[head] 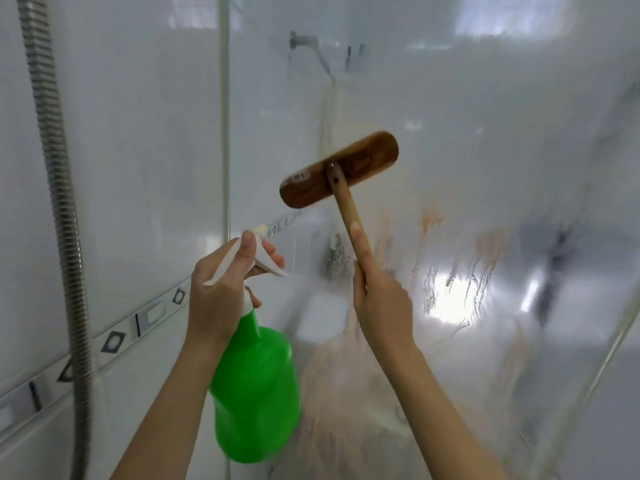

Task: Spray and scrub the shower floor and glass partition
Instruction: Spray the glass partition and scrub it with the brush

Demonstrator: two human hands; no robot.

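The glass partition (467, 150) fills the right of the view, wet and streaked with orange-brown runs. Against it presses the wooden head of a brush (339, 169), its handle gripped by the right hand (381, 299), fingers wrapped around it and forefinger laid along the stick. The left hand (221, 289) clasps the white trigger neck of a green spray bottle (256, 393), which carries no readable label. A metal shower hose (59, 202) hangs at left against the tiled wall (138, 133).

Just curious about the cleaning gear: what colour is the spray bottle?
The spray bottle is bright green with a white trigger head, seen in the head view.
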